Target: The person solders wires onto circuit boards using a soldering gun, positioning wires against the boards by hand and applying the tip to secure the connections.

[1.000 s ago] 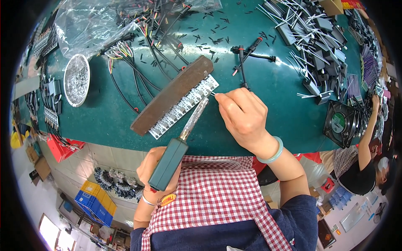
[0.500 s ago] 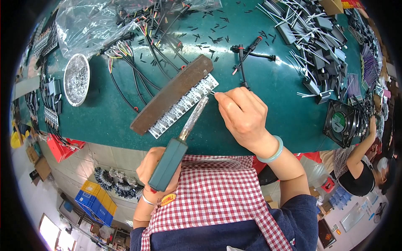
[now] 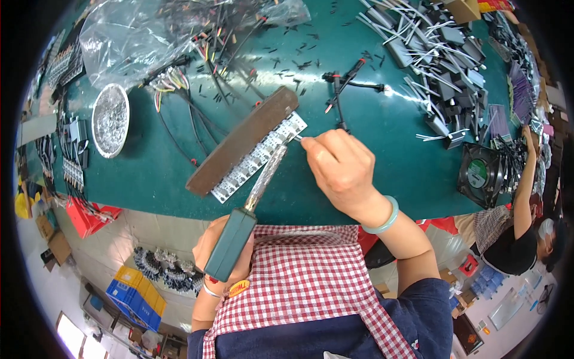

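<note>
My left hand (image 3: 209, 240) is closed around the green handle of a soldering iron (image 3: 232, 245). The iron's worn metal shaft slants up to the right, its tip beside the lower edge of a strip of small white circuit boards (image 3: 257, 160). A long brown block (image 3: 242, 142) lies along the strip's upper side. My right hand (image 3: 344, 170) pinches a short, thin pale wire (image 3: 298, 138), which points at the strip's right end. Whether wire and board touch is too small to tell.
Black cables with coloured leads (image 3: 194, 113) lie behind the block, near a clear plastic bag (image 3: 131, 45) and a white bowl (image 3: 111, 121). Grey boxes with white wires (image 3: 445, 72) are piled at right, above a black fan (image 3: 480, 173). A co-worker's arm (image 3: 524, 179) reaches in at far right.
The iron's tip has drawn down and left, away from the wire. My right hand, still pinching the wire, sits slightly further left; the whole view has shifted a little.
</note>
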`<control>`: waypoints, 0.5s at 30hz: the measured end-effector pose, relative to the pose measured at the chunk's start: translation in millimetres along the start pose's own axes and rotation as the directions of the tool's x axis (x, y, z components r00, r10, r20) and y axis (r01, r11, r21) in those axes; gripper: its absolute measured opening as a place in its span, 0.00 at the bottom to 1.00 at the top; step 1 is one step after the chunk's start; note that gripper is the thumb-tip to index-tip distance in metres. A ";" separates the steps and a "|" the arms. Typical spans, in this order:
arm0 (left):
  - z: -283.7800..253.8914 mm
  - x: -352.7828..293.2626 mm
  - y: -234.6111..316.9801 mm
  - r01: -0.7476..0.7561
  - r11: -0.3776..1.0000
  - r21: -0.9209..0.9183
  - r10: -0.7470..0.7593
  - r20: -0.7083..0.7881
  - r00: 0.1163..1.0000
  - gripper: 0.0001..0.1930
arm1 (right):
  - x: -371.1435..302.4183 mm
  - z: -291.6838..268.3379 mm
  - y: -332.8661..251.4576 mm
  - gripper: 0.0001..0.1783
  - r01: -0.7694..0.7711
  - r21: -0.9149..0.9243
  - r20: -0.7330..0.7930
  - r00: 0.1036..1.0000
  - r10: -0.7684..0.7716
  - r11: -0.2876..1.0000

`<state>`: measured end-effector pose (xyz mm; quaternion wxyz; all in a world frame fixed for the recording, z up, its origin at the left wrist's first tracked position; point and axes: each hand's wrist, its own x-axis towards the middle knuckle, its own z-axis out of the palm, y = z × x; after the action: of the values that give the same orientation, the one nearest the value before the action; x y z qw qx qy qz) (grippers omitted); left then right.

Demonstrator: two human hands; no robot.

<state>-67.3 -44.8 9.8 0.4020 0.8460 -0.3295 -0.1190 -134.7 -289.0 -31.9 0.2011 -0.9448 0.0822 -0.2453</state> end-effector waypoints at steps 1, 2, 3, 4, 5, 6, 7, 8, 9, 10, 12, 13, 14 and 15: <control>0.7 -1.4 -1.8 -0.014 1.000 -0.015 0.014 -0.004 1.000 0.12 | 0.9 -1.2 -0.8 0.12 -0.003 -0.007 0.005 1.000 0.003 1.000; -0.2 -4.2 -5.1 0.003 1.000 -0.026 -0.003 -0.012 1.000 0.12 | 1.1 -0.3 -1.0 0.11 0.003 -0.001 0.009 1.000 -0.003 1.000; 0.1 -7.5 -10.0 0.018 0.999 -0.041 -0.019 -0.014 1.000 0.12 | 1.2 -1.7 -1.8 0.11 -0.012 -0.001 0.029 0.999 0.012 1.000; -2.1 -11.4 -14.9 0.003 0.998 -0.057 -0.003 -0.016 1.000 0.12 | 1.6 -3.8 -3.0 0.10 -0.026 0.004 0.049 0.998 0.026 1.000; -5.6 -15.8 -21.1 0.003 1.000 0.001 -0.003 -0.054 0.999 0.12 | 1.9 -7.8 -2.5 0.10 -0.025 -0.018 0.044 0.999 0.026 1.000; -11.8 -21.6 -29.1 0.007 0.998 0.061 -0.001 -0.094 0.996 0.13 | 3.3 -12.3 -2.7 0.10 -0.054 0.043 0.025 0.998 0.053 0.998; -15.9 -36.0 -48.5 0.041 0.996 -0.085 -0.065 -0.308 0.949 0.13 | 5.1 -16.9 -1.5 0.09 -0.082 0.106 0.008 0.997 0.082 0.991; -21.0 -47.4 -69.1 0.048 0.972 -0.230 -0.160 -0.497 0.853 0.13 | 7.8 -21.9 2.9 0.09 -0.077 0.097 0.003 0.997 0.077 0.992; -33.0 -36.2 -70.7 0.033 0.994 -0.108 -0.091 -0.590 0.802 0.15 | 10.5 -31.4 14.3 0.09 -0.109 0.057 -0.081 0.990 0.113 0.992; -49.8 -26.5 -72.4 0.030 0.999 0.017 -0.011 -0.669 0.743 0.18 | 12.3 -40.8 27.1 0.09 -0.143 0.020 -0.165 0.976 0.144 0.990; -80.8 -6.0 -84.5 0.023 0.988 0.150 0.087 -0.683 0.725 0.16 | 12.4 -54.2 54.2 0.10 -0.233 -0.169 -0.251 0.950 0.187 0.958; -85.3 14.6 -80.2 0.160 0.987 -0.002 -0.110 -0.734 0.670 0.15 | 12.3 -57.5 70.9 0.09 -0.247 -0.272 -0.266 0.948 0.174 0.930; -80.4 21.5 -64.7 0.345 0.929 -0.138 -0.322 -0.760 0.564 0.13 | 11.2 -59.3 85.8 0.08 -0.259 -0.370 -0.279 0.947 0.159 0.892; -81.6 19.7 -70.6 0.266 0.955 -0.129 -0.270 -0.748 0.607 0.13 | 9.9 -61.0 95.5 0.09 -0.276 -0.397 -0.274 0.946 0.174 0.876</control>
<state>18.3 23.9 10.5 0.4820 0.8563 -0.0010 0.1857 -161.8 -398.8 -19.1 0.0043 -0.9147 0.2668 -0.3035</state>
